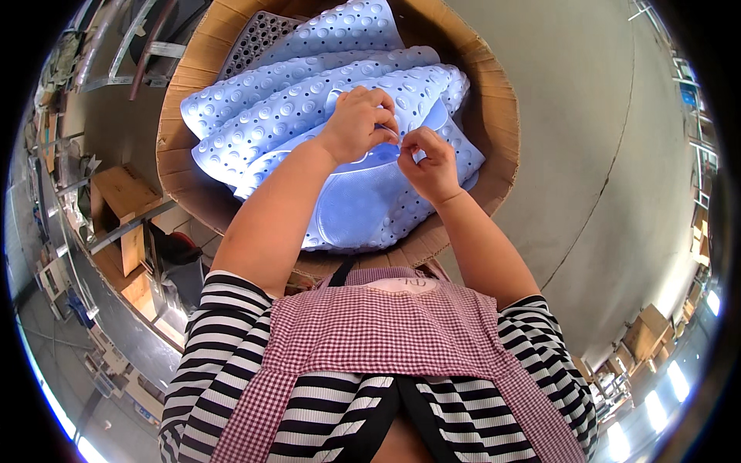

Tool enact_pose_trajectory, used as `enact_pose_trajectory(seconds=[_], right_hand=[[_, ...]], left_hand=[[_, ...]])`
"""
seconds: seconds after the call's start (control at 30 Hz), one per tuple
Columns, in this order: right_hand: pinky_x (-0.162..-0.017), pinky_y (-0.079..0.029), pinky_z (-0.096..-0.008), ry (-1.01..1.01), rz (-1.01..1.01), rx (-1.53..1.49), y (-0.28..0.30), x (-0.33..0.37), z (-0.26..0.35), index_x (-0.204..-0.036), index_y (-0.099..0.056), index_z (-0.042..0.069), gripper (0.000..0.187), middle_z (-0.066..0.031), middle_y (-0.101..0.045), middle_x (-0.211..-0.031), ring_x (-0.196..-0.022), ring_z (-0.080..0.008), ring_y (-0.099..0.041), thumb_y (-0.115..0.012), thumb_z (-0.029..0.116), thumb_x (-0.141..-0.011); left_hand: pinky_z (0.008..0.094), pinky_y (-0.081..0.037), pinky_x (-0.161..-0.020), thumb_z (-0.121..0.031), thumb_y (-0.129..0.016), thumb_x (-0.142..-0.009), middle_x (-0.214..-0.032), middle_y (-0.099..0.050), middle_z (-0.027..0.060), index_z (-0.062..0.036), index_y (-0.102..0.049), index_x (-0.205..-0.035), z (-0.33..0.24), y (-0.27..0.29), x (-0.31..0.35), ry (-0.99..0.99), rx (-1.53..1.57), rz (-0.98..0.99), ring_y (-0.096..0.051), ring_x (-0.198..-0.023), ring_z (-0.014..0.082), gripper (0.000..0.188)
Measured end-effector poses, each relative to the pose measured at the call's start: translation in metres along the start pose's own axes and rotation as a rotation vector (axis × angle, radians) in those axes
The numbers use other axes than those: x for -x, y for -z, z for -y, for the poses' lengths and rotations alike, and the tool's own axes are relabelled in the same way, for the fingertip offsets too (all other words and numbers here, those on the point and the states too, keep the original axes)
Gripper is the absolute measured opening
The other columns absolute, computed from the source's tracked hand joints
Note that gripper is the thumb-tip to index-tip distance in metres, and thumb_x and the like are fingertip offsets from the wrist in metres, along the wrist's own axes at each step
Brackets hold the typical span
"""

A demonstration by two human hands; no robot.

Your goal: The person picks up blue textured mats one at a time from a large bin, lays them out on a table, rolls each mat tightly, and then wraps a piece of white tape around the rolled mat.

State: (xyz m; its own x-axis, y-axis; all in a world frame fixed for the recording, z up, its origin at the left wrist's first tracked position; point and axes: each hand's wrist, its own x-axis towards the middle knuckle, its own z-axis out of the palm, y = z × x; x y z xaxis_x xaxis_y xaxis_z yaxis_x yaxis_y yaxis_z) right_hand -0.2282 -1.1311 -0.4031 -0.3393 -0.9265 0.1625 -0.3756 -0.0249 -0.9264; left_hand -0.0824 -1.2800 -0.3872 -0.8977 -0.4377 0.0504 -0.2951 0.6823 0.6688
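Note:
Several light-blue bath mats (255,119), studded with round bumps and small holes, lie rolled and folded in a large cardboard box (502,116). Across the top one (351,208), a smooth oval patch faces up near the front. My left hand (359,123) is closed, thumb and fingers pinching the thin raised edge of this mat. Close beside it, my right hand (430,163) pinches at the same edge, its fingertips nearly meeting the left ones. The small bit between the fingertips is partly hidden.
A grey mat with holes (258,42) stands at the box's back left. Grey concrete floor (571,154) spreads to the right. On the left are a metal-edged bench and brown cartons (123,193); more cartons (647,332) stand far right.

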Motion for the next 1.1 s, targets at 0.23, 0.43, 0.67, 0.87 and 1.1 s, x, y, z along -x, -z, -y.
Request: enact_pose_trajectory(seconds=[0.23, 0.43, 0.67, 0.87, 1.1], right_hand=[[-0.068, -0.054, -0.0319, 0.034, 0.091, -0.003, 0.007, -0.008, 0.005, -0.09, -0.066, 0.006, 0.02, -0.0069, -0.063, -0.082, -0.075, -0.0205, -0.066, -0.068, -0.005, -0.074], [-0.07, -0.055, -0.0321, -0.076, 0.076, -0.15, 0.008, -0.001, -0.003, -0.093, -0.067, 0.006, 0.022, -0.0066, -0.065, -0.084, -0.075, -0.0195, -0.066, -0.067, -0.005, -0.073], [-0.069, -0.055, -0.032, -0.016, 0.067, -0.131, 0.012, -0.007, -0.002, -0.093, -0.067, 0.006, 0.022, -0.0067, -0.065, -0.084, -0.075, -0.0202, -0.066, -0.068, -0.004, -0.073], [-0.068, -0.055, -0.0328, 0.008, 0.103, -0.102, 0.016, -0.007, 0.001, -0.089, -0.064, 0.006, 0.018, -0.0073, -0.064, -0.083, -0.075, -0.022, -0.067, -0.067, -0.003, -0.073], [-0.068, -0.055, -0.034, 0.017, 0.086, -0.066, 0.016, -0.009, -0.001, -0.088, -0.063, 0.006, 0.019, -0.0075, -0.064, -0.082, -0.074, -0.0245, -0.066, -0.066, -0.004, -0.073]], left_hand=[[0.0441, -0.035, -0.101, -0.025, -0.08, -0.077, -0.108, -0.062, -0.0045, -0.0188, -0.076, -0.081, -0.006, 0.003, -0.005, 0.014, 0.007, 0.004, -0.052, -0.108, 0.0243, 0.008], [0.0416, -0.04, -0.092, -0.019, -0.081, -0.073, -0.104, -0.063, -0.0021, -0.0149, -0.073, -0.081, -0.012, 0.007, -0.01, -0.05, -0.011, -0.016, -0.055, -0.098, 0.0251, 0.012], [0.0403, -0.043, -0.09, -0.02, -0.082, -0.073, -0.103, -0.063, -0.0005, -0.0134, -0.073, -0.08, -0.01, 0.012, -0.015, -0.09, 0.019, 0.02, -0.056, -0.097, 0.0257, 0.013], [0.039, -0.044, -0.092, -0.018, -0.081, -0.074, -0.104, -0.062, 0.0021, -0.0117, -0.074, -0.083, -0.013, 0.013, -0.016, -0.037, 0.073, 0.065, -0.056, -0.101, 0.0265, 0.013], [0.0387, -0.045, -0.093, -0.016, -0.08, -0.076, -0.105, -0.061, 0.003, -0.0107, -0.074, -0.084, -0.016, 0.017, -0.022, -0.048, 0.082, 0.113, -0.056, -0.103, 0.0269, 0.012]])
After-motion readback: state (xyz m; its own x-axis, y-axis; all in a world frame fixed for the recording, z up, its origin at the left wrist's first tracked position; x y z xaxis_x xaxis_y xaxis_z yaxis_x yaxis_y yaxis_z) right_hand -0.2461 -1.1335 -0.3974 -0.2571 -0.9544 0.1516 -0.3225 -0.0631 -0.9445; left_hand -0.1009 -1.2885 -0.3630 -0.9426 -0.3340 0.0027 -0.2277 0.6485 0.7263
